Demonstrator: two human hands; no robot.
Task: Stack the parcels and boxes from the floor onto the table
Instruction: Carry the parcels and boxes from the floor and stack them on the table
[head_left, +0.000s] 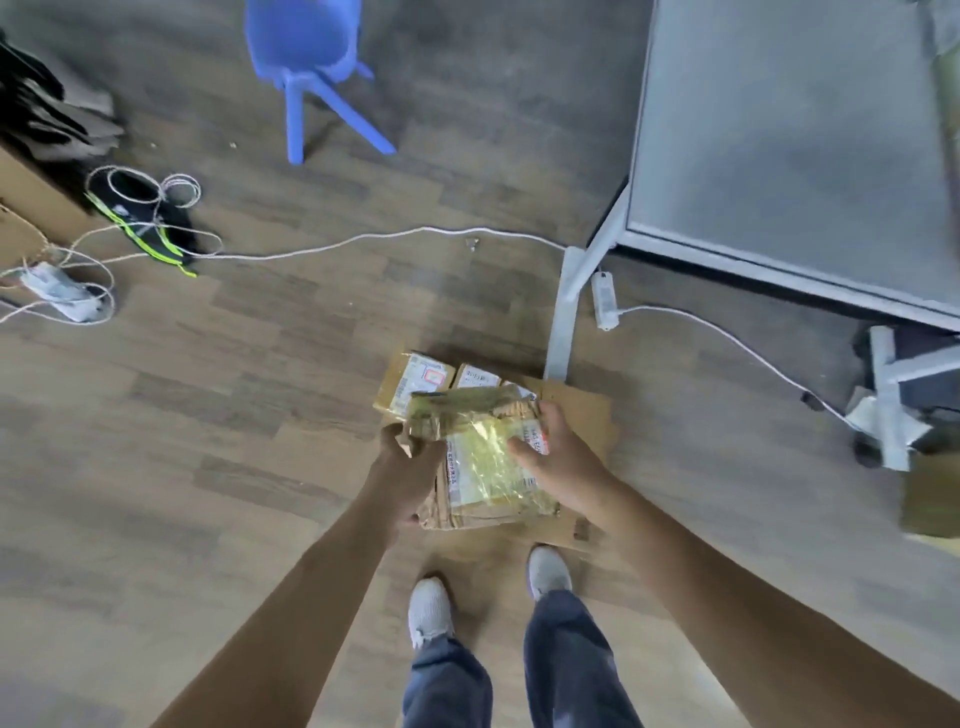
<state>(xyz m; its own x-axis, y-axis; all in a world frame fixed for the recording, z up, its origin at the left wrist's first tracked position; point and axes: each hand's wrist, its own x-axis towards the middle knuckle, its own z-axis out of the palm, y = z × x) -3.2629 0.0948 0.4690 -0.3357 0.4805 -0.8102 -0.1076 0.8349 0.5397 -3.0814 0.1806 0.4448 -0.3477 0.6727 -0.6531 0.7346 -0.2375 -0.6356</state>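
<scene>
Jeans-clad legs and two pale grey shoes (428, 613) stand at the bottom of the view, toes toward a flattened cardboard sheet (589, 410) on the wood-pattern floor (208, 415). Both bare forearms reach forward and down over the sheet. Between the hands is a battered brown parcel (483, 467), wrapped in shiny yellowish tape with a white label on top. The left hand (402, 457) grips its left edge at the torn corner, fingers curled round it and mostly hidden beneath. The right hand (558, 457) grips the right edge, thumb lying across the taped top and fingers wrapped round the side. Whether the parcel is lifted clear of the sheet or rests on it cannot be told. Just beyond it, partly covered by its far edge, two smaller parcels (415, 382) with white labels lie side by side on the sheet.

The bench (779, 130), grey-topped on a pale metal frame, fills the upper right, well apart from the held parcel. One bench leg (563, 317) comes down to the floor just behind the sheet. A white power strip (605, 301) lies beside that leg, its lead running off to the right. A white cable (363, 239) crosses the floor to the left, toward a black bag with neon-green stripes (150, 228) and a second power strip (57, 293) amid looped cords. A blue plastic chair (311, 67) stands at the top.
</scene>
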